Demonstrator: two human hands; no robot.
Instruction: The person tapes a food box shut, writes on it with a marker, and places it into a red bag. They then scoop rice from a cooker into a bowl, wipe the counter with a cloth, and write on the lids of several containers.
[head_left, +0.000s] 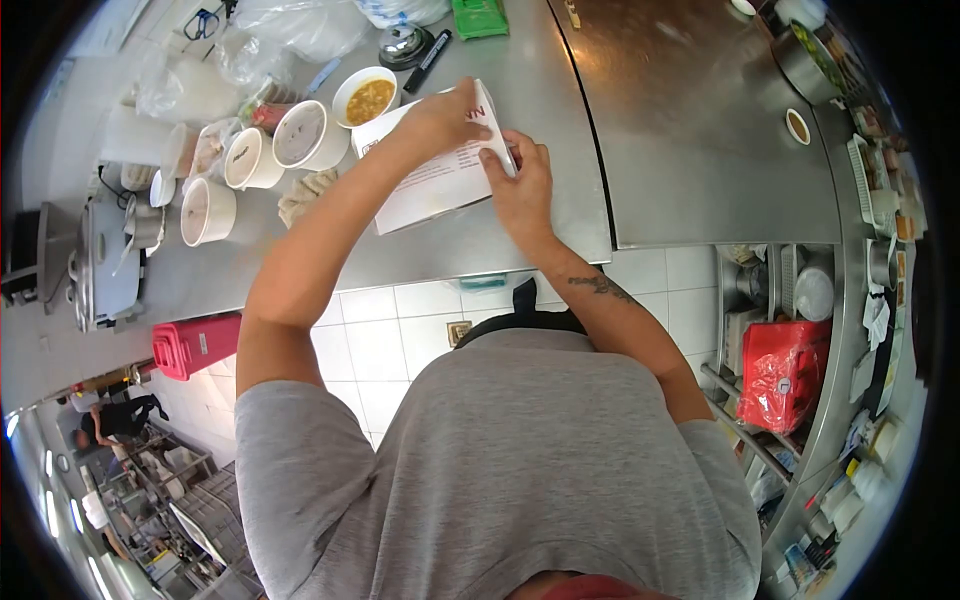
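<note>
Head view: white printed carton on worktop, beside soup bowl. Left hand half-curled over carton's upper end, grip unclear; right hand closed, thumb and fingers on right edge.

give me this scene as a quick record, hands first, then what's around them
left hand: on the box, toward its far end
right hand: at the box's right edge; grip unclear
box: white, red lettering
beyond box: marker, bell
bowl: by the box's far left corner, yellowish food inside
left of box: cloth, white tubs
surface: metal counter
</note>
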